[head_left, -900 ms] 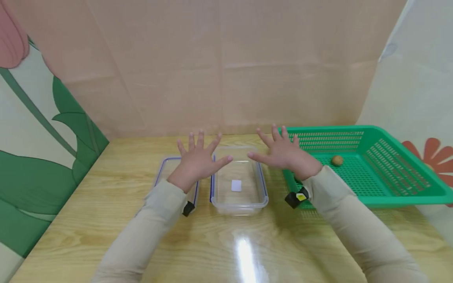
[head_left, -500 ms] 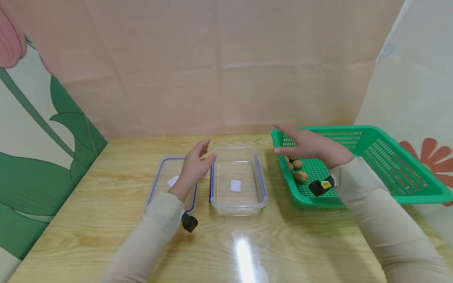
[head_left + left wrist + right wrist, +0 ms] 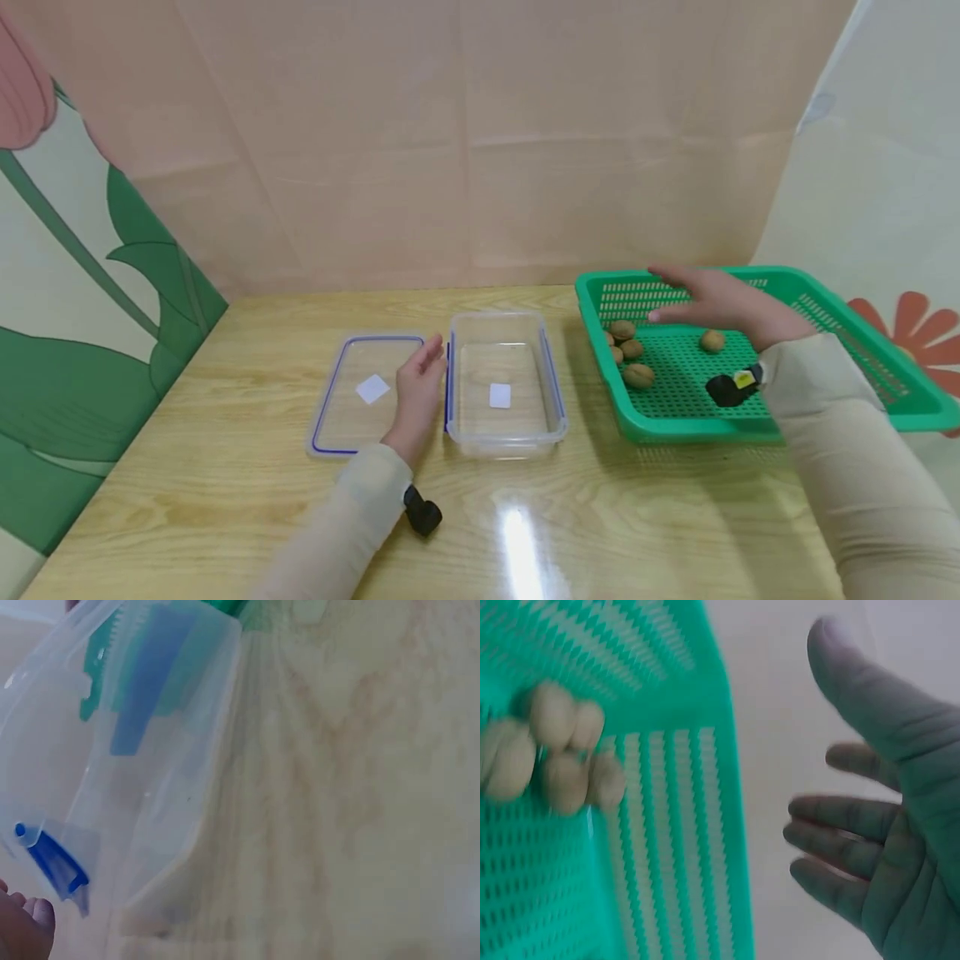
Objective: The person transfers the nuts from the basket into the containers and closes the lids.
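Note:
My left hand [image 3: 418,396] is beside the left wall of a clear plastic box [image 3: 504,436], over the right edge of its clear lid [image 3: 341,429] with a blue seal. Its fingers are nearly straight and hold nothing. In the left wrist view, fingertips [image 3: 30,919] appear close to a blue side latch [image 3: 56,862]. Over the green basket [image 3: 697,431] hovers my right hand [image 3: 723,304], thumb and fingers spread apart, nothing between them. Several walnuts [image 3: 638,376] lie at the basket's left end; a single walnut [image 3: 712,341] sits nearer its middle.
White square labels show on the lid [image 3: 372,388] and inside the box [image 3: 499,396]. All stand on a wooden table [image 3: 225,500] backed by a beige sheet [image 3: 360,150]. The basket's raised rim surrounds the walnuts.
Both hands were spread over the box. My left hand has turned side-on and come down beside the box's left wall; my right hand has moved right over the basket, uncovering the walnuts.

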Demonstrator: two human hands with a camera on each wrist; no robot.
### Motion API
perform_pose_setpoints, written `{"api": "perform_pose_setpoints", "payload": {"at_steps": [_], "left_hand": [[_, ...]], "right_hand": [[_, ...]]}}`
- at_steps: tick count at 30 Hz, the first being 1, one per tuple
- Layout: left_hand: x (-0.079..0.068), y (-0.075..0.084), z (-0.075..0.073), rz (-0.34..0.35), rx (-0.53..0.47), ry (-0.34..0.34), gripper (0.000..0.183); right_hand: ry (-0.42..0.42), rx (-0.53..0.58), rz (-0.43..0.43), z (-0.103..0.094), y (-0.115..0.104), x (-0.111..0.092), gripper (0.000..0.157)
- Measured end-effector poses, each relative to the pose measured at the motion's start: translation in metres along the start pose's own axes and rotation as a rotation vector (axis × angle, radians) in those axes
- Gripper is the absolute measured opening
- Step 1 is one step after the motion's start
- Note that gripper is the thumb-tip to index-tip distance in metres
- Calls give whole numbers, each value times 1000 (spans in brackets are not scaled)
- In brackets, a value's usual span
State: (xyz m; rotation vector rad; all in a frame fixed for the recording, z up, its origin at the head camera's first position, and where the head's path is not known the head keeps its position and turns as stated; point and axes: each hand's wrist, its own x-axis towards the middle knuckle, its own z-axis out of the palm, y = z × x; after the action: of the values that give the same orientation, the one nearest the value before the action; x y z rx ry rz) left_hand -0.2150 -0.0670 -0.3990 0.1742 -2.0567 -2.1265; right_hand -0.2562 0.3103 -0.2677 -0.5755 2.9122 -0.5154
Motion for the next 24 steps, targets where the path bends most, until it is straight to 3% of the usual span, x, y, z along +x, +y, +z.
{"api": "perform_pose_setpoints", "payload": {"at_steps": [8, 15, 24], "left_hand": [[-6, -12, 10, -14, -87, 16, 41], [-5, -16, 13, -17, -102, 40, 42], [-6, -19, 14, -28, -108, 47, 42]], "right_hand": [[-20, 34, 53, 4, 39, -5, 78], [-66, 45, 121, 10, 71, -6, 75], [-59, 32, 163, 20, 106, -11, 69]]}}
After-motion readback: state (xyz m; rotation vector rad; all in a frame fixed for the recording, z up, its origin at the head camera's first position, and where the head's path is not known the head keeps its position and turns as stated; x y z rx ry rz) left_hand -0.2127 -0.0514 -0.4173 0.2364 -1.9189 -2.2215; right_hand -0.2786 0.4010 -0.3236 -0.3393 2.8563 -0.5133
